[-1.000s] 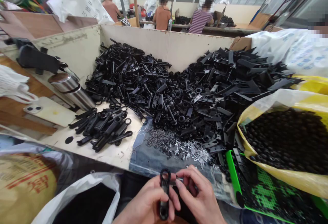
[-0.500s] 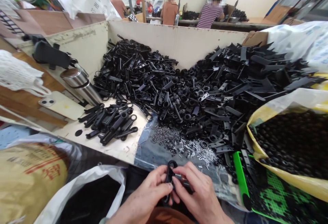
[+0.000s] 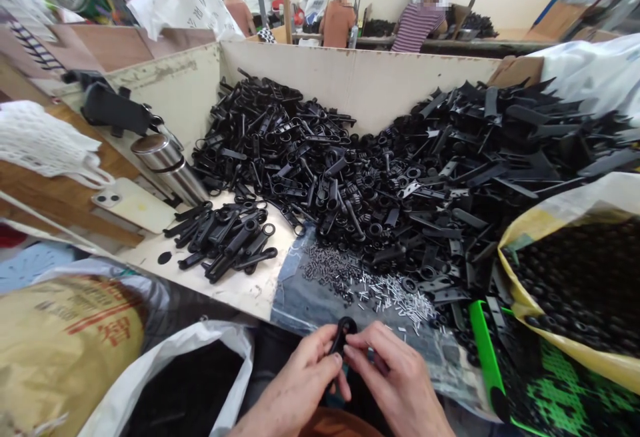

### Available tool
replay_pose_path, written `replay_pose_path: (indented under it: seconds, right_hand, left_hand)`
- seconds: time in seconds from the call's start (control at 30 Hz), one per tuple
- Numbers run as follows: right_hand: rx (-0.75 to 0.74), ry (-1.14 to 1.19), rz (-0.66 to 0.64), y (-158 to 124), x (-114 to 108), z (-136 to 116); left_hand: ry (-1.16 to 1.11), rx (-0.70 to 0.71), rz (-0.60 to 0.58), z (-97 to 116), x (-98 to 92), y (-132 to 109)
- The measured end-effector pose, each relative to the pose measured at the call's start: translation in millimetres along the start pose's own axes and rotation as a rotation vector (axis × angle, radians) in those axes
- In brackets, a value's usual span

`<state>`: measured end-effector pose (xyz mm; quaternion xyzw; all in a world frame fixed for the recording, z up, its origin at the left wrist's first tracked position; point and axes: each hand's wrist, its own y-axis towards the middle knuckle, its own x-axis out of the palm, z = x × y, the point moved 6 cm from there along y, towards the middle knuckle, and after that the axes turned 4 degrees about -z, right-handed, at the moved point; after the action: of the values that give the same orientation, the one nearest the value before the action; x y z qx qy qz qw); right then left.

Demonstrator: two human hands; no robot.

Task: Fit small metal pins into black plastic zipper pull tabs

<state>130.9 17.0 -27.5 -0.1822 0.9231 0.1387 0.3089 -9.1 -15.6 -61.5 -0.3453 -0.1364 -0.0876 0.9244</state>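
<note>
At the bottom middle, my left hand (image 3: 303, 373) is closed around a black plastic handle with a ring end (image 3: 346, 325), its ring pointing up and away from me. My right hand (image 3: 397, 367) is pinched against the handle's right side, just below the ring. Whatever lies between those fingertips is too small or hidden to name. Beyond my hands, small metal pins (image 3: 400, 300) and tiny dark pieces (image 3: 327, 267) lie scattered on a dark cloth (image 3: 293, 297). A small pile of similar black handles (image 3: 230, 237) rests to the left on the pale board.
Large heaps of black plastic parts (image 3: 280, 137) fill the walled bench. A steel flask (image 3: 170, 163) and a phone (image 3: 135, 205) are at left. On the right are a yellow-edged sack of black beads (image 3: 585, 270) and a green basket (image 3: 485, 343). Several people sit behind.
The view has shifted a little, so the bench appears further right. My left hand still holds the handle; its ring tilts more to the right, and my right fingers stay pinched beside it.
</note>
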Motion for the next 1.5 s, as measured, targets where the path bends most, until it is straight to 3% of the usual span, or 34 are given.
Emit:
replay_pose_path:
  seconds: [0.33, 0.47, 0.63, 0.8, 1.23, 1.5]
  right_hand:
    - [-0.167, -0.330, -0.094, -2.1, 4.4, -13.3]
    - [-0.120, -0.266, -0.178, -2.2, 0.8, -8.7]
    - [-0.076, -0.156, -0.099, -11.0, -15.9, -2.4]
    - [-0.060, -0.125, -0.225, -13.5, -1.8, 5.0]
    - [0.053, -0.170, -0.246, -1.3, 10.6, 9.5]
    - [0.069, -0.362, -0.321, 3.4, 14.2, 8.4]
  left_hand:
    - [0.240, 0.112, -0.044, 5.9, -3.2, 12.3]
    - [0.217, 0.119, -0.030, 2.1, -8.6, 17.2]
    - [0.182, 0.153, -0.030, -2.8, -16.5, 24.7]
    - [0.186, 0.180, -0.021, -8.7, -19.7, 30.5]
    - [0.275, 0.224, 0.021, -6.2, -17.1, 30.3]
    - [0.315, 0.242, 0.149, -2.8, -19.1, 28.2]
